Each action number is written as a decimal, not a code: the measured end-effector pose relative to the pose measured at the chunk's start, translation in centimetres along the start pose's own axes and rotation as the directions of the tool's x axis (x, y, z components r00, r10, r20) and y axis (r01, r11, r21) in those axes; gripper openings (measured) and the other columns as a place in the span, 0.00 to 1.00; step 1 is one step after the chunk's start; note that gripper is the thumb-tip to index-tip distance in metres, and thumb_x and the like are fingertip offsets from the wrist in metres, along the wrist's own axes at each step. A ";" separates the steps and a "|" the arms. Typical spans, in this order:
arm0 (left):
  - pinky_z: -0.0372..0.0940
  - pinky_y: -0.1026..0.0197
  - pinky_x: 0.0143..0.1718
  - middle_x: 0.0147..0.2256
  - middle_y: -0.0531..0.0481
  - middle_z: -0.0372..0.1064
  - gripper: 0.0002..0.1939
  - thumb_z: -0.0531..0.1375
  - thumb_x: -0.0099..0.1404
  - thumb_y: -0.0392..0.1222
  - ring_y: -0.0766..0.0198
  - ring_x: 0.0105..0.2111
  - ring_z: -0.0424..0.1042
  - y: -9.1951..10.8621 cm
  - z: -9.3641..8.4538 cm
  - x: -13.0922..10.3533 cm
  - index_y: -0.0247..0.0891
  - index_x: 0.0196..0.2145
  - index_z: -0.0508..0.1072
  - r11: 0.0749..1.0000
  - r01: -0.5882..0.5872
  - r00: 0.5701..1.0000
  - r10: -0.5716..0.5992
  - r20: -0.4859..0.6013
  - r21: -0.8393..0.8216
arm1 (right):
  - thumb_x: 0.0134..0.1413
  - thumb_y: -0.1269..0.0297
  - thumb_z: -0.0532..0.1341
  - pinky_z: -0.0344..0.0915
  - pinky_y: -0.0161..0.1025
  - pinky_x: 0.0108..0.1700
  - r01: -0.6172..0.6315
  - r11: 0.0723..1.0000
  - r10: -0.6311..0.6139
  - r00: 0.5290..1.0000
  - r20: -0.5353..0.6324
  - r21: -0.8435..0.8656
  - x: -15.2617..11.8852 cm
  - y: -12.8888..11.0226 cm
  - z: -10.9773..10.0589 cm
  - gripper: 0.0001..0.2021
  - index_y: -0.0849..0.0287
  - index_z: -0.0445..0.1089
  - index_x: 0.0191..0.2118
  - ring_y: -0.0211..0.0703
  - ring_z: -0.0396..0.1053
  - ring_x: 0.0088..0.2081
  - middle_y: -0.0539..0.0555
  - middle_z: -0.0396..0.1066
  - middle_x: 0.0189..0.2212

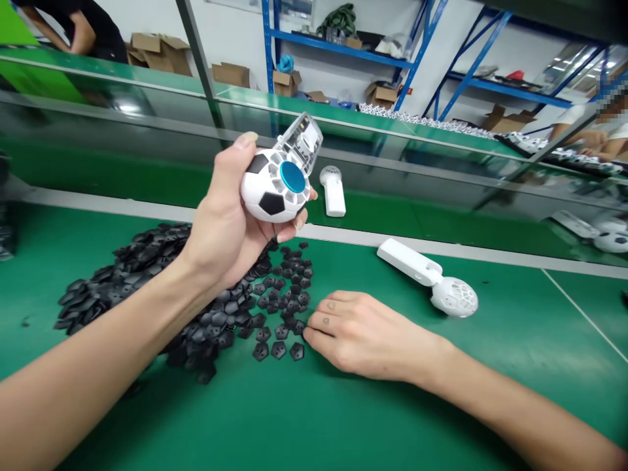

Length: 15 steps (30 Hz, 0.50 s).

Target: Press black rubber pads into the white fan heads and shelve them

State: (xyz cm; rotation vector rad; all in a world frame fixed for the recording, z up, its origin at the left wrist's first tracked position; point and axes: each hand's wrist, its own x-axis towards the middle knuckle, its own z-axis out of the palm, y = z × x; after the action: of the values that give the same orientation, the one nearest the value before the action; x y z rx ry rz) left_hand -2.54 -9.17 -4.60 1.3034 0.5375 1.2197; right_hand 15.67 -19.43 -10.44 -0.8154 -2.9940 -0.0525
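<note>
Raised above the bench, my left hand (226, 209) is closed around a white ball-shaped device (279, 208) with black football patches. A blue disc (293, 177) sits on its front, ringed by pale openings, and a clear casing (305, 140) with parts inside sticks up behind it. Low on the green bench, my right hand (363, 333) has its fingers curled together at the edge of loose black pentagon pieces (279, 350). Its fingertips are partly hidden, so I cannot make out whether they pinch a piece. A big heap of black pentagons (132, 275) lies under my left forearm.
A white device with a ball head (454, 296) lies right of centre on the bench. A similar white one (335, 196) rests beyond the pale strip (353, 237). Farther back are blue shelves (338, 44), cardboard boxes (161, 55), rows of small balls and other people.
</note>
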 end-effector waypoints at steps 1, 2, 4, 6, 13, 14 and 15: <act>0.61 0.67 0.20 0.33 0.48 0.75 0.15 0.52 0.79 0.51 0.66 0.24 0.72 0.0 -0.1 0.1 0.38 0.39 0.66 1.000 0.016 1.000 -0.016 0.009 -0.008 | 0.74 0.76 0.56 0.63 0.45 0.36 0.010 1.000 -0.011 0.999 -0.032 -0.010 0.0 0.0 0.2 0.15 0.62 0.75 0.34 0.46 0.72 0.34 0.54 0.75 0.32; 0.62 0.67 0.20 0.34 0.48 0.76 0.14 0.52 0.79 0.50 0.65 0.25 0.73 0.1 -0.2 0.2 0.38 0.40 0.68 0.999 0.028 0.999 -0.027 0.023 -0.019 | 0.73 0.76 0.57 0.63 0.45 0.36 0.017 1.000 -0.018 0.998 -0.061 -0.019 0.1 -0.1 0.4 0.15 0.62 0.75 0.33 0.46 0.71 0.34 0.54 0.74 0.31; 0.65 0.66 0.22 0.35 0.48 0.77 0.12 0.57 0.76 0.50 0.62 0.28 0.76 0.0 -0.6 0.4 0.39 0.42 0.70 0.997 0.061 0.997 -0.059 0.048 -0.040 | 0.72 0.76 0.58 0.62 0.44 0.35 0.022 0.999 -0.026 0.994 -0.111 -0.039 0.3 -0.3 0.8 0.15 0.61 0.74 0.31 0.45 0.71 0.32 0.53 0.73 0.29; 0.71 0.63 0.25 0.38 0.46 0.79 0.15 0.65 0.68 0.51 0.59 0.31 0.79 -0.1 -1.0 0.6 0.37 0.43 0.73 0.993 0.105 0.993 -0.101 0.059 -0.055 | 0.71 0.77 0.58 0.61 0.44 0.33 0.016 0.998 -0.024 0.989 -0.144 -0.059 0.5 -0.4 1.1 0.15 0.61 0.73 0.30 0.45 0.70 0.31 0.53 0.71 0.27; 0.74 0.61 0.19 0.44 0.46 0.76 0.28 0.71 0.60 0.47 0.57 0.33 0.78 -1.1 -0.9 -0.3 0.41 0.51 0.63 0.989 0.064 0.998 -0.066 0.010 0.137 | 0.72 0.70 0.63 0.71 0.40 0.40 -0.130 0.877 0.278 0.922 -0.269 0.462 -0.1 1.2 -0.7 0.08 0.59 0.80 0.40 0.43 0.79 0.36 0.55 0.82 0.36; 0.74 0.61 0.19 0.43 0.47 0.76 0.29 0.72 0.59 0.45 0.58 0.32 0.78 -1.2 -0.7 -0.5 0.43 0.51 0.61 0.980 0.013 0.999 -0.019 0.026 0.198 | 0.72 0.67 0.65 0.73 0.39 0.41 -0.145 0.775 0.411 0.855 -0.316 0.615 -0.3 1.6 -1.5 0.07 0.58 0.81 0.41 0.43 0.80 0.37 0.54 0.83 0.37; 0.75 0.61 0.21 0.43 0.48 0.76 0.31 0.73 0.58 0.43 0.59 0.32 0.78 -1.4 -0.5 -0.8 0.44 0.51 0.59 0.967 -0.045 0.998 0.033 0.053 0.250 | 0.70 0.64 0.67 0.75 0.39 0.41 -0.141 0.650 0.547 0.769 -0.331 0.747 -0.5 2.0 -2.4 0.06 0.57 0.82 0.40 0.43 0.81 0.36 0.53 0.84 0.37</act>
State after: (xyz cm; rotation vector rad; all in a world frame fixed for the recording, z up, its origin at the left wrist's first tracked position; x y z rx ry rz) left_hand -2.72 -9.39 -6.29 1.5601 0.6495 1.1761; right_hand 17.22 -18.07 -8.04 -1.0391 -1.9981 0.6937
